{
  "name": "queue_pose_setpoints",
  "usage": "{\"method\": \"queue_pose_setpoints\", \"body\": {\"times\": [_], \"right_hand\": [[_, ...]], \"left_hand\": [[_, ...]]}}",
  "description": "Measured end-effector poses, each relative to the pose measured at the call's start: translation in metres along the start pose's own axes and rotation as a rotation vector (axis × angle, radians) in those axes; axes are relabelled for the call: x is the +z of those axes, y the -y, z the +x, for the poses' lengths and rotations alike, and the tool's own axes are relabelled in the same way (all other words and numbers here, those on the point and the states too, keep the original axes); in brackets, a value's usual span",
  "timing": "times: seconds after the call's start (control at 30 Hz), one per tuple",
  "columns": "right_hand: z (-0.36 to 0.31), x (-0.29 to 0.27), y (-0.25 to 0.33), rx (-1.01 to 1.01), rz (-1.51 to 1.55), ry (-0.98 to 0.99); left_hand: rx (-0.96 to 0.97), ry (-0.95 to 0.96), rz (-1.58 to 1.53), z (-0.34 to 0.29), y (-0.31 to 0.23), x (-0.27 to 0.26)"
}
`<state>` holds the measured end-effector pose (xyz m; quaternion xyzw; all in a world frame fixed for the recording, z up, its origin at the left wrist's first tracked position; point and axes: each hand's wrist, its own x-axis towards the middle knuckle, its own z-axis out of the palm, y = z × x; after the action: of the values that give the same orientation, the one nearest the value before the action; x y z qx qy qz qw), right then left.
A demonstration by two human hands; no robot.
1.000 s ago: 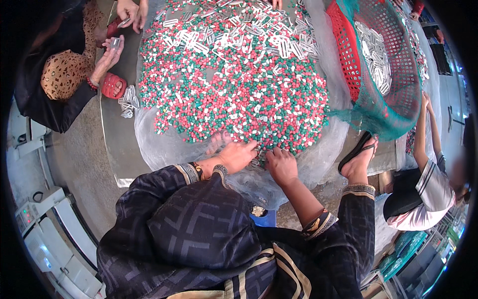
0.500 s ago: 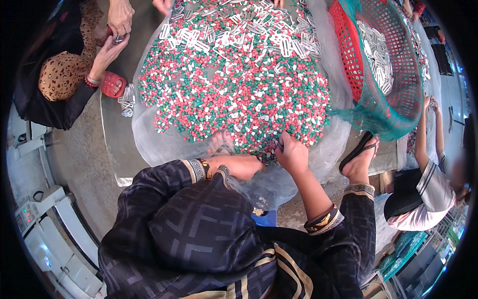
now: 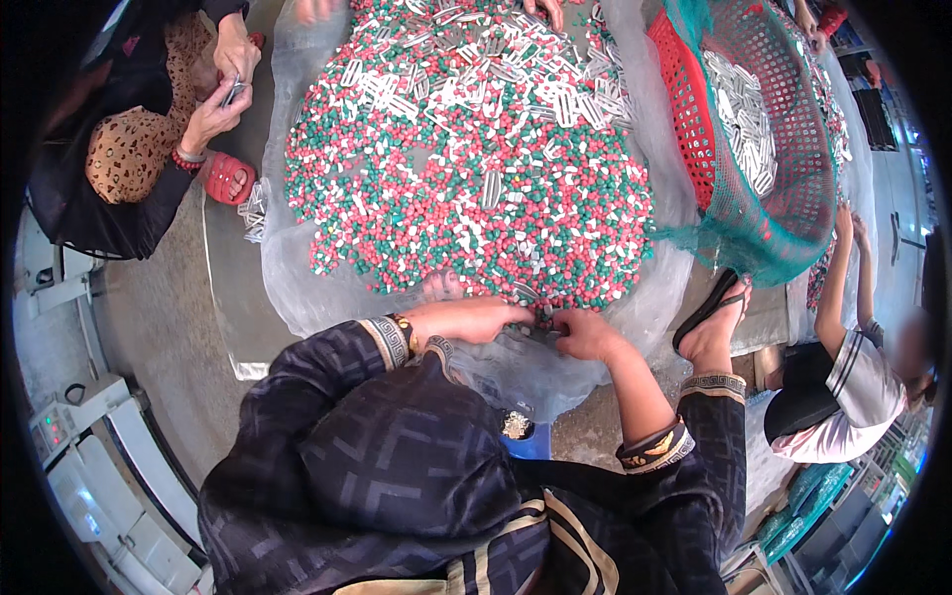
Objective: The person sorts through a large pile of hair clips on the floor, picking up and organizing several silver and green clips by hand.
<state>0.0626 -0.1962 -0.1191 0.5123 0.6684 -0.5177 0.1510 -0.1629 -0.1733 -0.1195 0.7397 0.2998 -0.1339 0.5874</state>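
My left hand (image 3: pixel 476 319) reaches in from the left at the near edge of a heap of small red, green and white pellets (image 3: pixel 446 208). Its fingers are closed and point right. Facing it, my right hand (image 3: pixel 590 334) has its fingers curled inward. A small gap separates the two hands; what their fingertips hold is too small and hidden to name. Just beyond them a greyish metal piece (image 3: pixel 526 291) lies on the pellets. A slotted metal buckle (image 3: pixel 492 188) rests farther up the heap, and several more slotted buckles (image 3: pixel 565 107) are spread over its far part.
Translucent sheeting (image 3: pixel 297 288) lies under the heap. A red basket (image 3: pixel 682 109) with green netting (image 3: pixel 778 248) holds more buckles at the right. My sandalled foot (image 3: pixel 709 332) is below it. A co-worker's hands (image 3: pixel 220 109) hold a metal piece at the left. A blue container (image 3: pixel 531 443) stands below my hands.
My right hand has come down and closer to my left hand. A slotted buckle now lies mid-heap where only pellets showed. At the far edge, other people's hands have shifted.
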Motion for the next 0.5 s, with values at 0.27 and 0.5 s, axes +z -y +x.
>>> {"method": "queue_pose_setpoints", "body": {"times": [0.27, 0.5], "right_hand": [[-0.005, -0.026, 0.000, 0.130, 0.534, 0.086], [0.012, -0.060, 0.029, 0.084, 0.327, -0.533]], "left_hand": [[0.062, -0.786, -0.012, 0.032, 0.038, -0.074], [0.041, -0.798, -0.820, -0.020, 0.047, -0.145]]}}
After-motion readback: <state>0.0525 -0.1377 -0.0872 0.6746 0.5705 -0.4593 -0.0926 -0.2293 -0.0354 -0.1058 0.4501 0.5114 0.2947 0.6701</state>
